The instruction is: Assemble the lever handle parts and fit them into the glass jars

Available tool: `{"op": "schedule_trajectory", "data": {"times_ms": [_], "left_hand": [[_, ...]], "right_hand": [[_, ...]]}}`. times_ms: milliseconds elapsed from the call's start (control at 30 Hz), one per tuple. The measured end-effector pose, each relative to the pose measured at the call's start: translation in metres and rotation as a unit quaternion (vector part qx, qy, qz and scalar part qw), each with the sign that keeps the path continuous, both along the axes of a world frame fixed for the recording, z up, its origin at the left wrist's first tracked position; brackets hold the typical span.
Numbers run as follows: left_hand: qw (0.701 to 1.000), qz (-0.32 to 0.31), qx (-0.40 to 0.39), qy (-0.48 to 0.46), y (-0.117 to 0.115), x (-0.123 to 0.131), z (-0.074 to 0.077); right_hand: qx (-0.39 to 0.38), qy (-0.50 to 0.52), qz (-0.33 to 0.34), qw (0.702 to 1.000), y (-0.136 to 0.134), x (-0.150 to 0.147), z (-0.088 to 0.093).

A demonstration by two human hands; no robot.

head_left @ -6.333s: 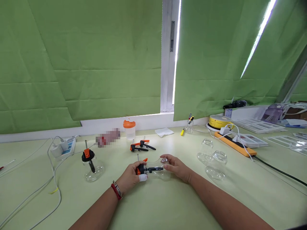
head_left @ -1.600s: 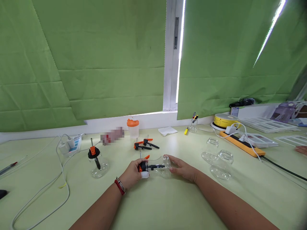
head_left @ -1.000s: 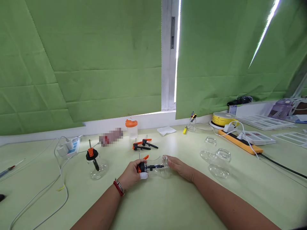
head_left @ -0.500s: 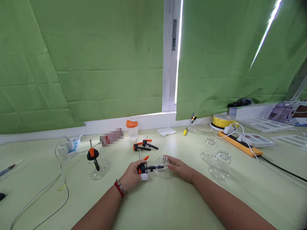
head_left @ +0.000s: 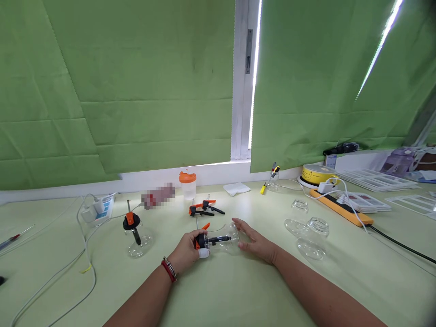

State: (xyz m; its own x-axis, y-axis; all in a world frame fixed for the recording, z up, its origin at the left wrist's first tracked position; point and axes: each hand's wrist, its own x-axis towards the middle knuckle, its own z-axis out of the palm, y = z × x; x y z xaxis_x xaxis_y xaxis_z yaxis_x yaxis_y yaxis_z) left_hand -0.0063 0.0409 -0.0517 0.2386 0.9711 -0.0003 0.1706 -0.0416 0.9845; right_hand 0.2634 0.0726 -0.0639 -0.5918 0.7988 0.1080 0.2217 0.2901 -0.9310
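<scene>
A clear glass bottle (head_left: 223,240) lies on its side between my hands, its neck to the left and its wide base to the right. It has a black-and-orange lever top with a black stem reaching inside. My left hand (head_left: 190,247), with white tape on the thumb, is closed around the neck and top. Around the base, my right hand (head_left: 254,240) has its thumb and fingers spread; whether its fingertips touch the glass I cannot tell. Left of these, a similar bottle (head_left: 140,245) stands upright with a black-and-orange top. Behind lie two loose black-and-orange lever tops (head_left: 201,212) (head_left: 213,206).
Two glass bottles without tops (head_left: 316,234) (head_left: 299,215) stand on the right. Farther back are an orange-lidded cup (head_left: 188,188), white paper (head_left: 236,188), a small jar of screwdrivers (head_left: 273,181) and an orange power strip (head_left: 340,206). White cables (head_left: 91,254) run across the left.
My right hand has eased slightly away from the bottle's base and its fingers have spread. My left hand stays closed around the neck and top.
</scene>
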Motion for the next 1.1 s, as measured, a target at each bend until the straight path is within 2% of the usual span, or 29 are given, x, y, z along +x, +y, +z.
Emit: {"op": "schedule_trajectory", "data": {"times_ms": [333,600,700,867,1000,1100], "left_hand": [[1.0,-0.008,-0.003,-0.009,0.001,-0.002,-0.002],[0.999,-0.027,-0.007,-0.021,0.0,-0.002,-0.005],[1.0,-0.021,-0.008,-0.02,0.001,-0.002,-0.006],[1.0,-0.018,-0.013,-0.021,0.004,-0.002,-0.008],[0.999,-0.018,-0.015,-0.023,0.003,-0.001,-0.008],[1.0,-0.015,-0.014,-0.018,0.001,-0.002,-0.007]], "right_hand": [[-0.002,-0.032,-0.022,0.999,0.0,0.0,0.0],[0.066,0.003,0.023,0.998,-0.007,-0.013,0.019],[0.061,-0.011,0.008,0.998,-0.003,-0.011,0.012],[0.007,-0.031,-0.018,0.999,0.0,-0.002,-0.003],[0.024,-0.029,0.007,0.999,-0.003,0.001,0.001],[0.03,-0.048,0.001,0.998,-0.003,0.0,0.005]]}}
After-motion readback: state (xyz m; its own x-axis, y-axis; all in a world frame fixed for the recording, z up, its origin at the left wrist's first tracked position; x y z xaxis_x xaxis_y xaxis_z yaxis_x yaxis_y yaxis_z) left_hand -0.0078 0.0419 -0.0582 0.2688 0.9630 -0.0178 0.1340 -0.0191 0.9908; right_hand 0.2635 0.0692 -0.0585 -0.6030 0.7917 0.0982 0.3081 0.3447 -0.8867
